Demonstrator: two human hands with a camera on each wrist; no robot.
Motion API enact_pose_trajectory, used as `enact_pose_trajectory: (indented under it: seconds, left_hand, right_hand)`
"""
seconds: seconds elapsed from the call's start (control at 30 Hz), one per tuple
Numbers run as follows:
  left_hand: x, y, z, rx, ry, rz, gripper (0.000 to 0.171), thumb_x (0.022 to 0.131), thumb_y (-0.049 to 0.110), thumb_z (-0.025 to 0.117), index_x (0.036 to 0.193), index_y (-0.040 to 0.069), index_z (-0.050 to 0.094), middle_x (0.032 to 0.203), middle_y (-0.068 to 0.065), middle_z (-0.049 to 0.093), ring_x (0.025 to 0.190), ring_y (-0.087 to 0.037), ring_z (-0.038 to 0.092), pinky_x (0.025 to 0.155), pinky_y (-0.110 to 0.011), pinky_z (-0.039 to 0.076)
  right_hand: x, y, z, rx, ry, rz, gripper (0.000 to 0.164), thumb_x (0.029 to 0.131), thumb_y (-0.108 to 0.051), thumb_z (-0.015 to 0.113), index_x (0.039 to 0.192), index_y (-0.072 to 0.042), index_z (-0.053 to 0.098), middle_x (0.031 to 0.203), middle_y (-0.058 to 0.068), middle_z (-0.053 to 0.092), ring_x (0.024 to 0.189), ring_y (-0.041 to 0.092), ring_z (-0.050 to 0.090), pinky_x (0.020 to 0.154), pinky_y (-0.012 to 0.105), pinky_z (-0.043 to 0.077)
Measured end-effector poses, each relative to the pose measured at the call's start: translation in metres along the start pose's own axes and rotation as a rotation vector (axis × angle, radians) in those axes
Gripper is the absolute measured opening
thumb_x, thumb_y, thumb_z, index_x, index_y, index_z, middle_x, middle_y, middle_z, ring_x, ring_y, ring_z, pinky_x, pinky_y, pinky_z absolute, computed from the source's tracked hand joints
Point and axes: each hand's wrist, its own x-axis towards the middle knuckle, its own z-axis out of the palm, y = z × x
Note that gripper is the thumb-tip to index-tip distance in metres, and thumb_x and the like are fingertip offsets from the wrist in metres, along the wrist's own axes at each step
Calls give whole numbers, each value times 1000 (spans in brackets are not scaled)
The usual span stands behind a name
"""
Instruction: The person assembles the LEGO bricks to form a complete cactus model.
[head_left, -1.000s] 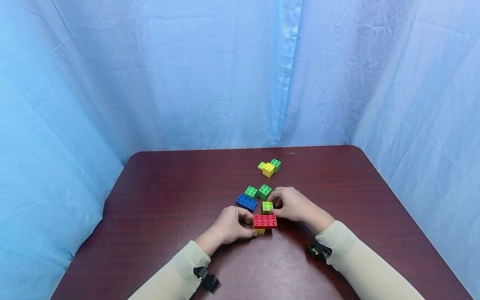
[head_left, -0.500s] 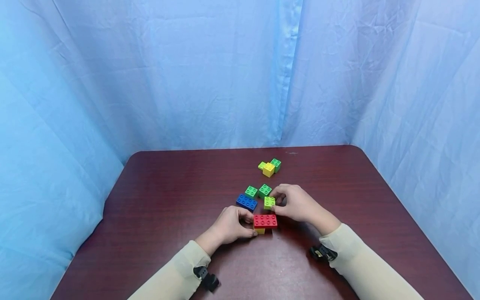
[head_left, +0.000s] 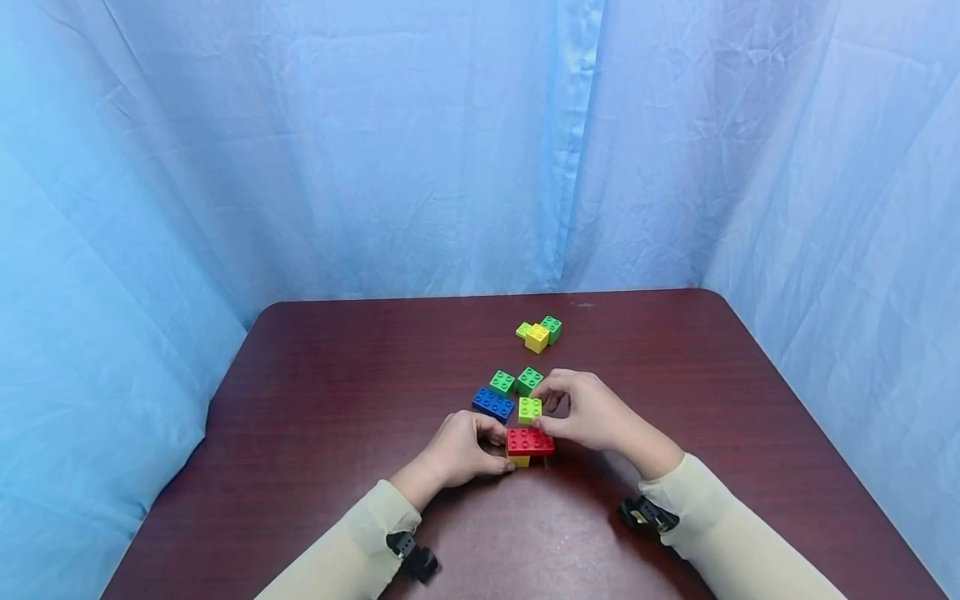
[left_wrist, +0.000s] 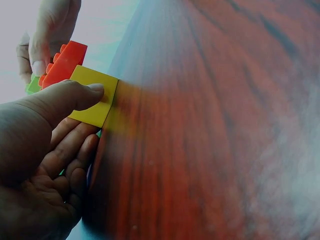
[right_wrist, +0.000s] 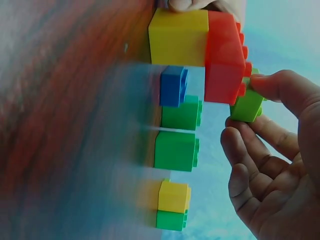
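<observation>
My left hand (head_left: 457,450) holds a yellow brick (left_wrist: 102,107) that stands on the table, its thumb flat against one side. On top sits a longer red brick (head_left: 530,442), studs up, overhanging the yellow one to the right. Between thumb and fingertips, my right hand (head_left: 581,408) pinches a lime green brick (head_left: 529,408). In the right wrist view that lime brick (right_wrist: 248,105) is raised to the level of the red brick's studs, overlapping them at the far side.
Beyond the hands lie a blue brick (head_left: 492,404) and two green bricks, one on the left (head_left: 502,382) and one on the right (head_left: 529,381). Farther back are a yellow brick (head_left: 536,337), a green brick (head_left: 552,327) and a small lime piece (head_left: 523,330). Blue curtains (head_left: 420,150) surround the table (head_left: 337,367).
My right hand moved slightly up and right with the lime brick, then back left to behind the red brick. My left hand and the stack stayed in place.
</observation>
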Motion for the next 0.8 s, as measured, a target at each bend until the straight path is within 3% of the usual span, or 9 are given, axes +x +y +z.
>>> enact_pose_trajectory:
  seconds: [0.33, 0.57, 0.8]
  left_hand:
    - [-1, 2, -1, 18, -3, -2, 24, 74, 19, 97, 92, 24, 81, 84, 16, 74, 84, -7, 70, 78, -24, 57]
    - [-1, 2, -2, 11, -9, 6, 24, 75, 20, 97, 94, 24, 82, 84, 18, 73, 85, -8, 71, 78, -24, 57]
    - [-1, 1, -2, 10, -11, 9, 24, 75, 19, 96, 94, 24, 82, 84, 17, 74, 85, -8, 71, 77, -23, 56]
  right_hand:
    - [-4, -10, 6, 33, -9, -56, 28, 84, -20, 88, 109, -23, 76, 97, -15, 66, 84, 11, 67, 73, 40, 60]
    - [-6, -16, 10, 25, -35, -44, 26, 85, -23, 87, 109, -28, 76, 100, -18, 66, 82, 17, 65, 69, 36, 58]
    - [-9, -19, 12, 2, -46, -46, 26, 85, -24, 87, 108, -31, 76, 99, -20, 65, 79, 10, 60, 63, 27, 53]
